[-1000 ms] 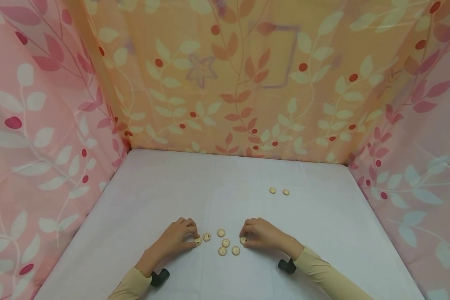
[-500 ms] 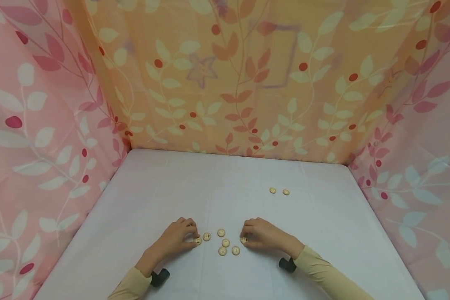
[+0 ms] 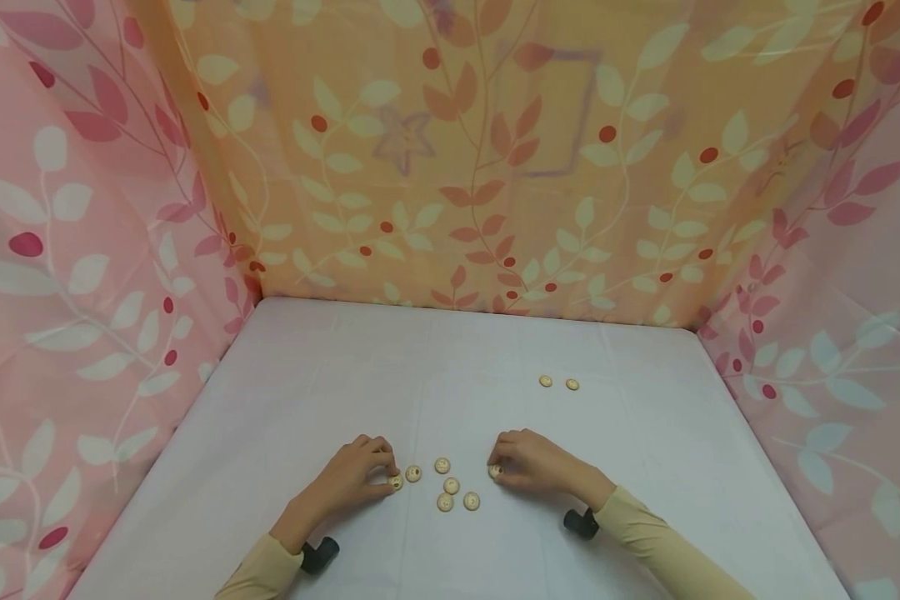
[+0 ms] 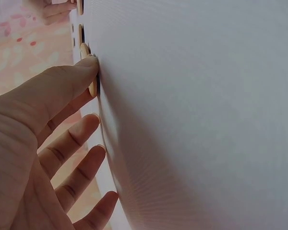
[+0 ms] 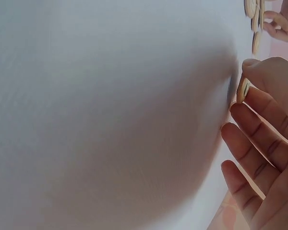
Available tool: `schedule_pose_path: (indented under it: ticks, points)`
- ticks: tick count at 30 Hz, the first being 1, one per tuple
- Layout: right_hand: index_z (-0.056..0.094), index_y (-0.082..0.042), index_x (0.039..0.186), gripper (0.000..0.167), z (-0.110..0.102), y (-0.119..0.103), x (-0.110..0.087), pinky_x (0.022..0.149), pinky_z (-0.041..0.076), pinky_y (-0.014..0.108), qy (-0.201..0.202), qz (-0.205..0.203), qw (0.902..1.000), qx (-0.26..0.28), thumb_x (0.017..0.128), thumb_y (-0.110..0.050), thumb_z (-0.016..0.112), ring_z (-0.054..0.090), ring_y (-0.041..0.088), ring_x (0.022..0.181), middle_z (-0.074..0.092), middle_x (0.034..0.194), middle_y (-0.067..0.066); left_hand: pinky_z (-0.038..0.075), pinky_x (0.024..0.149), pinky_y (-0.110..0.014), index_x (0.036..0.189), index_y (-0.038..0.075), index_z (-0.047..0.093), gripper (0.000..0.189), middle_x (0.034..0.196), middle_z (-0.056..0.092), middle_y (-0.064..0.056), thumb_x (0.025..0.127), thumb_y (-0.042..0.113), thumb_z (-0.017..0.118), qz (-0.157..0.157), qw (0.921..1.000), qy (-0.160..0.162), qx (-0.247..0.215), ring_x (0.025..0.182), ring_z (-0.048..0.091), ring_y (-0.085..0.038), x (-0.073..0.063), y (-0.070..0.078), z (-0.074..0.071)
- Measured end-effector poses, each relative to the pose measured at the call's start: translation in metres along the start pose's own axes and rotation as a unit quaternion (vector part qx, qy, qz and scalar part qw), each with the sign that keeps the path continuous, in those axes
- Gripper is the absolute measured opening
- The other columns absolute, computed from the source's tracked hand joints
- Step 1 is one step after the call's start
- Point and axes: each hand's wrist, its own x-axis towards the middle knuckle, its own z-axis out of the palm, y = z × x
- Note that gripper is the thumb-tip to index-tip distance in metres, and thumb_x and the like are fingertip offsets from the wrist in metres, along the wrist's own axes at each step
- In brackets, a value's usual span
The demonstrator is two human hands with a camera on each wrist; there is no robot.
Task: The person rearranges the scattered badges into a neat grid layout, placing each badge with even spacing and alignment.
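My left hand [image 3: 351,475] rests at the left end of a group of round wooden discs and pinches one disc [image 3: 396,482] at its edge between thumb and forefinger. That disc [image 4: 93,88] lies flat at the table surface in the left wrist view, partly covered by the thumb. On the other side, my right hand [image 3: 536,463] pinches a second wooden disc [image 3: 495,471], dark-marked on its face. The right wrist view shows this disc [image 5: 243,89] tilted and held just off the cloth, its shadow beside it. The other fingers of both hands are spread loosely.
Between the hands lie several more discs, among them one beside my left fingertips [image 3: 413,473] and one nearer the right hand [image 3: 472,501]. Two discs [image 3: 545,381] sit farther back on the white table [image 3: 330,358]. Leaf-patterned curtains [image 3: 450,167] enclose three sides.
My right hand has shifted slightly right and away from me, carrying its disc off from the group. The left hand and the other discs have stayed put.
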Motion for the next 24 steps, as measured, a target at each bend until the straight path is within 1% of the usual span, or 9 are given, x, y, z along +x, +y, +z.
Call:
schedule_pose_path:
  ticks: [10,14,21,24]
  points:
    - [0.067,-0.022,0.097,0.014,-0.002,0.011,-0.003,0.075,0.044,0.024,0.022,-0.003,0.9997,0.001,0.085,-0.028,0.066,0.054,-0.001,0.082,0.06,0.091,-0.014,0.042,0.078,-0.039,0.083,0.027,0.066,0.013,0.1,0.054,0.012,0.076,0.034,0.074,0.008,1.0,0.002,0.0,0.095,0.048,-0.012,0.001,0.001,-0.002]
    - [0.067,-0.023,0.098,0.014,-0.002,0.018,-0.005,0.076,0.044,0.024,0.023,0.006,0.9997,-0.005,0.085,-0.028,0.065,0.053,-0.002,0.083,0.06,0.092,-0.014,0.042,0.079,-0.039,0.083,0.026,0.067,0.013,0.1,0.055,0.012,0.076,0.033,0.074,0.007,1.0,0.003,-0.001,0.096,0.048,-0.012,0.001,0.002,-0.003]
    - [0.066,-0.02,0.1,0.016,-0.006,0.031,-0.011,0.077,0.045,0.028,0.038,0.028,0.9986,0.026,0.085,-0.025,0.066,0.054,0.001,0.083,0.06,0.094,-0.012,0.041,0.079,-0.038,0.083,0.027,0.066,0.013,0.1,0.054,0.012,0.076,0.035,0.073,0.001,1.0,-0.002,0.001,0.096,0.048,-0.012,0.001,0.002,-0.002]
    - [0.066,-0.019,0.101,0.016,-0.008,0.037,-0.014,0.076,0.045,0.027,0.043,0.038,0.9979,0.029,0.085,-0.025,0.066,0.054,0.002,0.083,0.06,0.093,-0.012,0.042,0.079,-0.038,0.083,0.027,0.066,0.013,0.1,0.054,0.013,0.076,0.035,0.073,0.0,1.0,-0.002,0.002,0.096,0.048,-0.012,0.0,0.002,-0.002]
